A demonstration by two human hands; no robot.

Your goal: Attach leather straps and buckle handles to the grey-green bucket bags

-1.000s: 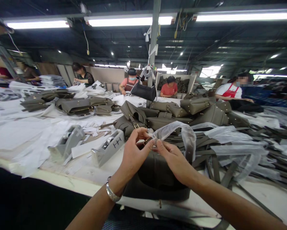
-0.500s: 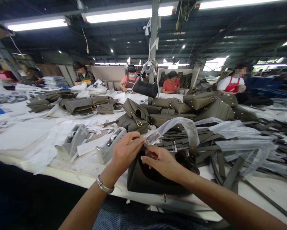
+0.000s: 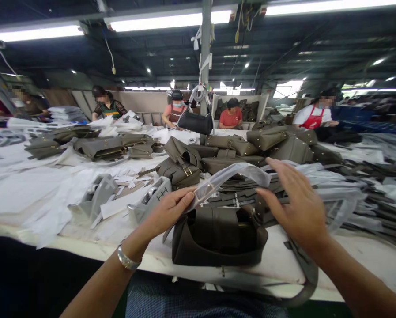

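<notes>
Two dispensers (image 3: 100, 201) are standing on the surface (image 3: 116, 232) at the left, among loose paper (image 3: 45, 194); the right-hand one is sitting close by the left hand (image 3: 171, 207), so a careless swing of the knuckles could be knocking it or scraping skin on it; the left hand's grip is staying narrow, thumb and fingers pinching the left end of the film-wrapped handle (image 3: 235, 170); that film is looking slick and loose, so an uneven pull could be tearing it or letting the handle slide free; in the middle, the bag (image 3: 217, 257) is resting on the surface near its front edge, just below the arching handle; a hard tug could be tipping or dragging it over, because little support is remaining on that side; the right hand (image 3: 299, 210) is hovering with its grip wide, the handle's right bend lying between thumb and fingers; whether a fingertip is touching the film, I cannot tell; with only one end surely held, the handle could be springing or twisting away; beneath the right forearm, a strap (image 3: 312, 282) is drooping past the edge; an elbow or clothing could be snagging it and pulling it down.
</notes>
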